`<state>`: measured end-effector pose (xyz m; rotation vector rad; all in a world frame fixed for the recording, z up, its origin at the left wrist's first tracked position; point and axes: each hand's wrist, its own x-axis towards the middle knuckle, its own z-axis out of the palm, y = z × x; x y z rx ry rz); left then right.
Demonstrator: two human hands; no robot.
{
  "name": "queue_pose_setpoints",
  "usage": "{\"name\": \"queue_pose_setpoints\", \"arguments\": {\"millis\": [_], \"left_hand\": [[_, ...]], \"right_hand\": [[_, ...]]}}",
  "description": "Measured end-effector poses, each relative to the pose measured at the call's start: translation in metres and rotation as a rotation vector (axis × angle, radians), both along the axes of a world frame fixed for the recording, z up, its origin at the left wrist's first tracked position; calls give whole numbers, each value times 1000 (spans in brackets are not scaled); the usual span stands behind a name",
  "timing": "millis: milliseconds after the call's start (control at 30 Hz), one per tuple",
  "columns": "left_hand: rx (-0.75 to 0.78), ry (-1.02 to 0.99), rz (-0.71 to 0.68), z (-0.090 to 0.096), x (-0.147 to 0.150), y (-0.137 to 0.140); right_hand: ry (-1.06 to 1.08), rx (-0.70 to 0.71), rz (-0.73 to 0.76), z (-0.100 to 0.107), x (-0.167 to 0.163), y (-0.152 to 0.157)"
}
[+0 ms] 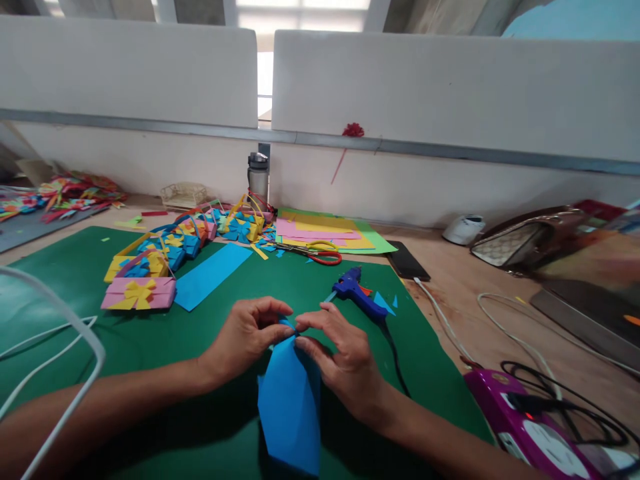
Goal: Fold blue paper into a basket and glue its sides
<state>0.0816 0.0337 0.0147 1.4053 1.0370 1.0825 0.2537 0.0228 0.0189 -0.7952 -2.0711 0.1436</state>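
A folded sheet of blue paper (290, 407) stands up from the green mat, its top end drawn to a narrow edge. My left hand (245, 337) pinches that top end from the left, thumb and fingers closed on it. From the right, my right hand (345, 357) pinches the same edge, its fingertips almost meeting the left ones. Just past my right hand lies a blue glue gun (357, 293) with its cord running toward me. A flat blue paper strip (213, 275) rests on the mat beyond my left hand.
Small paper baskets (140, 293) stand in a row at left. Scissors (323, 253) lie by stacked coloured sheets (325, 230). A phone (409, 260), a purple power strip (530, 423) and cables are at right. A white cable (93, 340) arches across the left foreground. A bottle (258, 177) stands behind.
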Motion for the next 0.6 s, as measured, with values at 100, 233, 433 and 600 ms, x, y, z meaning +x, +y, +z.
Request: {"name": "queue_pose_setpoints", "arguments": {"millis": [100,233,433,600], "left_hand": [[10,25,-15,0,-3,1],[33,50,-77,3,-8,3],[67,89,-72,2,-8,3],[189,202,-70,1,-9,2]], "right_hand": [[0,-3,2,0,0,-1],[-9,-16,17,4,1,-2],[-18,-36,110,11,0,-1],[0,-113,108,14,2,-1]]}}
